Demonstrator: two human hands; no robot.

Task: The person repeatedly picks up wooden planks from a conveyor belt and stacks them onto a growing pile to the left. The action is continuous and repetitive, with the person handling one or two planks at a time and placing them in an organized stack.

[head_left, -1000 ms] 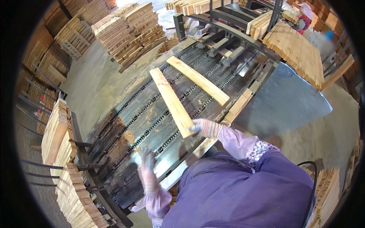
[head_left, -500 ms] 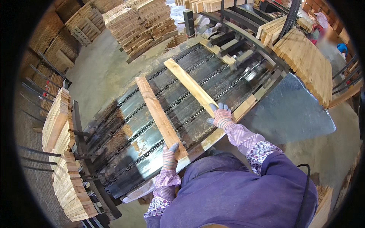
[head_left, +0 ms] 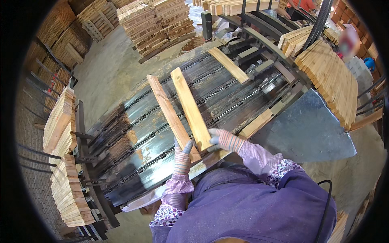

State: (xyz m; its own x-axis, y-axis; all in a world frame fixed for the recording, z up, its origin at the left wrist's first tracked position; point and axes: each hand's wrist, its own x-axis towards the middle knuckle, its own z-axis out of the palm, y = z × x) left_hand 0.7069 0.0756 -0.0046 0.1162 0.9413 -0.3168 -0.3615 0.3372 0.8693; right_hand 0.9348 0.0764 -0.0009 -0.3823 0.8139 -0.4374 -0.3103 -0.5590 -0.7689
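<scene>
Two wooden planks lie side by side across a dark chain conveyor table point(head_left: 133, 133). My left hand point(head_left: 182, 156), in a striped glove, grips the near end of the left, darker plank point(head_left: 170, 113). My right hand point(head_left: 223, 139), gloved too, holds the near end of the right, paler plank point(head_left: 188, 105). The two planks nearly touch along their length. A third plank point(head_left: 229, 65) lies farther up the conveyor, apart from both hands.
Stacks of planks stand at the left point(head_left: 63, 162) and at the back point(head_left: 156, 22). A fanned pile of boards point(head_left: 330, 81) rests at the right above a grey metal sheet point(head_left: 308, 129). Another person point(head_left: 348, 38) is at the far right.
Both planks have slid left along the conveyor. My right hand brought the paler plank beside the darker one. A third plank has come into view farther up.
</scene>
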